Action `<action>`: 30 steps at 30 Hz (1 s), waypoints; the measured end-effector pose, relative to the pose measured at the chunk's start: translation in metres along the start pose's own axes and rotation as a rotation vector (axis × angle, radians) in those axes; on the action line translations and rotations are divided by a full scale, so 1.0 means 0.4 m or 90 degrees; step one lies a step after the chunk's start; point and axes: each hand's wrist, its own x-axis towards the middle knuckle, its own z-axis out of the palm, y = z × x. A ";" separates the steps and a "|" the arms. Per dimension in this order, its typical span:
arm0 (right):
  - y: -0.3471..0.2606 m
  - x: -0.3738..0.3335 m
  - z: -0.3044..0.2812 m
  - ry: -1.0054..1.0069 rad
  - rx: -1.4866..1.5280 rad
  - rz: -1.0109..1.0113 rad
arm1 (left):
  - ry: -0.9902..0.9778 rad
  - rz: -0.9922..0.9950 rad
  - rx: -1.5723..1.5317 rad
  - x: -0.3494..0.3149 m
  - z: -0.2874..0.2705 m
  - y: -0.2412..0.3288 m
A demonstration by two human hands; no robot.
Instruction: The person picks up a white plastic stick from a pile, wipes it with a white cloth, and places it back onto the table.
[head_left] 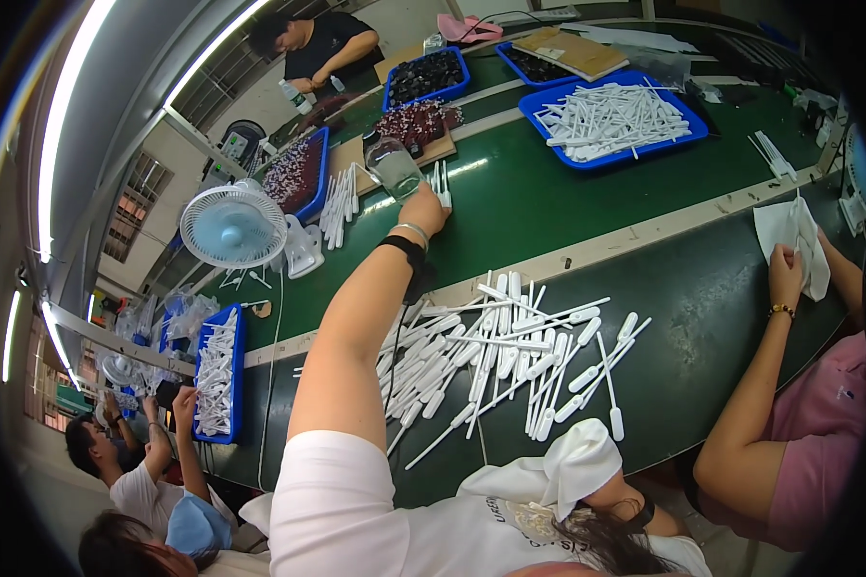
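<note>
My left arm reaches far across the bench. Its hand (423, 208) has curled fingers at the lower end of a clear bottle (393, 168) with a dark cap; some fingertips are hidden. Right beside that hand, a few white plastic droppers (441, 180) lie on the green surface. Low in the view, my right hand (610, 489) is closed on a white cloth (577, 462) that covers most of its fingers. Between my arms, a loose heap of white droppers (510, 337) spreads over the dark bench, pointing many ways.
A blue tray of white droppers (695, 129) stands at the far right, another blue tray (238, 423) at left. A white fan (233, 228) is left of my arm. At right, a co-worker's hand (786, 274) holds white cloth (770, 226). More people work left and beyond.
</note>
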 end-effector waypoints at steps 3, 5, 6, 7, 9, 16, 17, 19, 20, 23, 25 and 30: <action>0.012 0.000 0.001 -0.007 -0.015 -0.007 | -0.010 -0.056 -0.039 0.036 0.017 0.008; 0.009 0.002 0.002 -0.008 -0.025 -0.011 | -0.015 -0.082 -0.062 0.069 0.025 0.003; 0.005 0.003 0.001 -0.005 -0.021 -0.003 | -0.019 -0.075 -0.071 0.079 0.024 0.007; 0.001 0.003 0.001 -0.003 -0.016 0.005 | -0.023 -0.069 -0.080 0.088 0.024 0.009; -0.005 0.006 0.001 -0.003 -0.011 0.013 | -0.027 -0.065 -0.090 0.099 0.024 0.010; -0.004 -0.003 0.003 0.024 0.087 0.064 | 0.034 -0.002 -0.001 0.068 0.005 0.029; -0.002 -0.007 0.006 0.022 0.086 0.065 | 0.034 -0.004 -0.002 0.057 -0.002 0.022; 0.004 -0.008 0.013 0.062 0.050 -0.013 | 0.045 0.047 -0.029 0.029 -0.027 -0.005; 0.004 -0.008 0.017 0.074 0.030 -0.052 | 0.054 0.066 -0.043 0.000 -0.044 -0.026; -0.007 0.002 0.027 0.099 -0.071 -0.120 | -0.016 0.114 -0.130 -0.112 -0.117 -0.057; -0.001 0.012 0.036 0.112 -0.128 -0.143 | -0.114 0.147 -0.227 -0.203 -0.182 -0.043; 0.043 0.017 0.040 0.156 -0.078 -0.215 | -0.095 0.219 -0.357 -0.477 -0.393 0.059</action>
